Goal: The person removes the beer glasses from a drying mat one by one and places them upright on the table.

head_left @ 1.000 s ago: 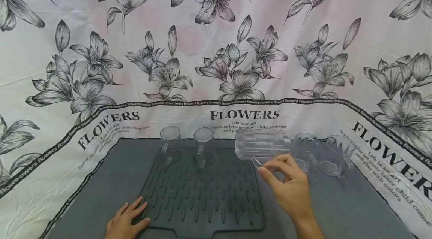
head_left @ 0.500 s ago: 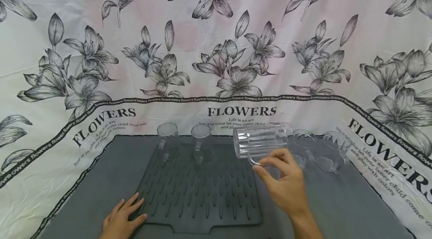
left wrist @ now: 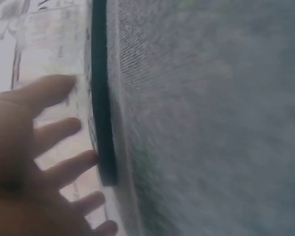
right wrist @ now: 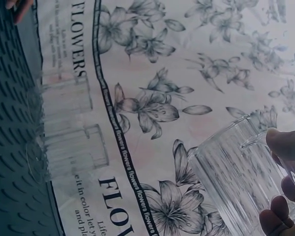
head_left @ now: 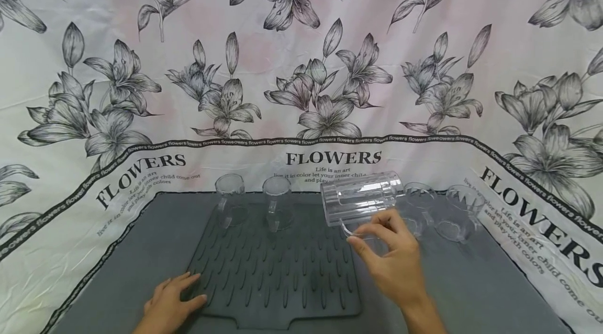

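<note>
My right hand point(head_left: 391, 260) pinches the handle of a clear ribbed mug point(head_left: 360, 197), which is held in the air, tipped onto its side. In the right wrist view the same mug point(right wrist: 241, 177) shows at the lower right, with the fingers around its handle. My left hand point(head_left: 171, 300) rests at the left edge of a dark drying mat point(head_left: 282, 292), fingers spread and fairly straight. Two clear mugs stand on the mat's far end: a left mug point(head_left: 231, 200) and one beside it, a second mug point(head_left: 278, 203).
Two more clear mugs, a nearer-to-center mug point(head_left: 418, 208) and an outer mug point(head_left: 459, 213), stand on the grey tabletop point(head_left: 485, 281) right of the mat. A flower-printed cloth point(head_left: 264, 114) hangs behind and along both sides.
The held mug tilts slightly more, its left end a little lower. My left hand stays at the mat's edge. The whole view has shifted slightly; the standing mugs keep their places.
</note>
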